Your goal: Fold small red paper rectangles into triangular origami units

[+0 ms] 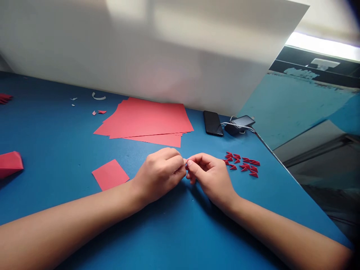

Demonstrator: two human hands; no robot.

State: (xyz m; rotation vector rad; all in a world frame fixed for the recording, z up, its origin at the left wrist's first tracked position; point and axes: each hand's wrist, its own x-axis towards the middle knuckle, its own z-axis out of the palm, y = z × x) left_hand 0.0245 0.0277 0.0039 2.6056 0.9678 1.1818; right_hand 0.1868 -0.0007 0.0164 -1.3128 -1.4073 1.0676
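My left hand (161, 172) and my right hand (210, 178) meet over the middle of the blue table, fingertips pinched together. Between them shows a sliver of a small red paper piece (186, 163), mostly hidden by the fingers. Just right of my right hand lie several small folded red paper triangles (249, 167) in loose rows. A square of red paper (110, 174) rests beside my left forearm, which partly covers its lower edge.
Beyond my hands, red sheets (149, 120) lie in a fanned stack on the blue table (157, 240). A black phone (213, 123) and a cabled device (242, 122) sit back right. Paper scraps (98, 96) lie back left; a folded red paper piece (10, 165) is at far left.
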